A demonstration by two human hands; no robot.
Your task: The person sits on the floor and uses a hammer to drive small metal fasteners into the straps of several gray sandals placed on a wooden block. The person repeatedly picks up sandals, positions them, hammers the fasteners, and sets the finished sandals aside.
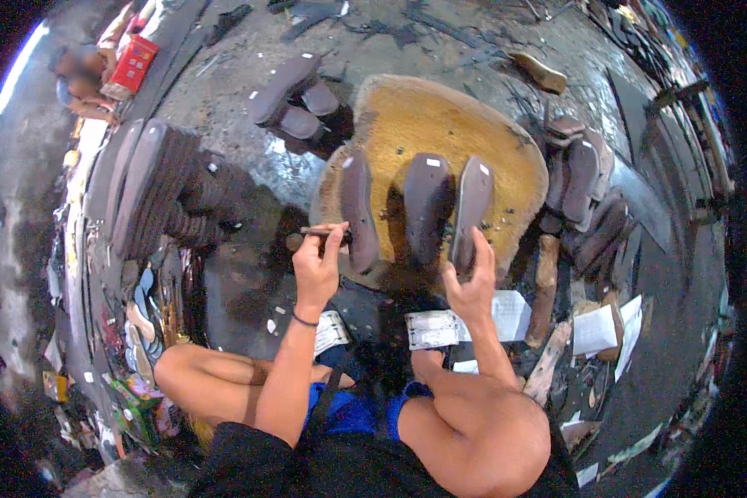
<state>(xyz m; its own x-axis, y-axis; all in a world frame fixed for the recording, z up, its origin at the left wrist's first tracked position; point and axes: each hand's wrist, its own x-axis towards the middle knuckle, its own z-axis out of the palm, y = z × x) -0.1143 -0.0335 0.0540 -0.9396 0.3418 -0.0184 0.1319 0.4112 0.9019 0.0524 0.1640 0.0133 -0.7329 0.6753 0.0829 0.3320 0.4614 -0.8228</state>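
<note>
Three brown shoe soles lie on a worn yellow-brown block in front of me: a left sole (pixel 358 212), a middle sole (pixel 427 207) and a right sole (pixel 475 195). My left hand (pixel 317 264) is closed on a thin brown stick-like tool (pixel 317 231), beside the left sole's lower half. A dark round end shows at the tool's left; its exact kind is unclear. My right hand (pixel 473 290) has its thumb and fingers on either side of the right sole's near end. That sole appears tipped, its pale edge showing. Small dark bits are scattered around it.
Tall stacks of soles (pixel 153 187) stand at the left, and more soles (pixel 581 178) are piled at the right. A few others (pixel 286 91) lie beyond the block (pixel 448 108). Wooden pieces (pixel 546 278) and white papers (pixel 596 329) lie near my right knee. Scraps cover the far floor.
</note>
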